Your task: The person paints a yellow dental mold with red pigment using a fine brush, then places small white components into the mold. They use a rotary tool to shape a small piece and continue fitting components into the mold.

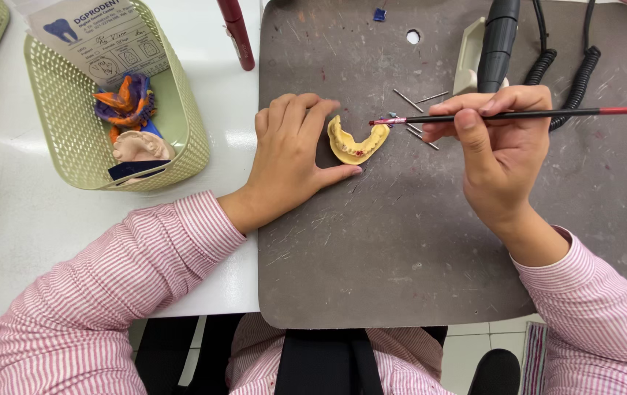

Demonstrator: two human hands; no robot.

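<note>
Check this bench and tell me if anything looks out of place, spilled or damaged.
Little stands out. A few thin metal pins lie scattered loose on the grey mat, whose surface is scratched and stained. The yellow dental cast bears red marks near the brush tip; it shows no visible breakage.

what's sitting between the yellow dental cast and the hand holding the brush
In the head view, between the yellow dental cast and the right hand lie the brush tip and thin metal pins on the grey mat.

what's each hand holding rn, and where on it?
Right hand: thin brush, gripped mid-handle. Left hand: steadies the yellow dental cast on the mat, fingers at its left end.
</note>
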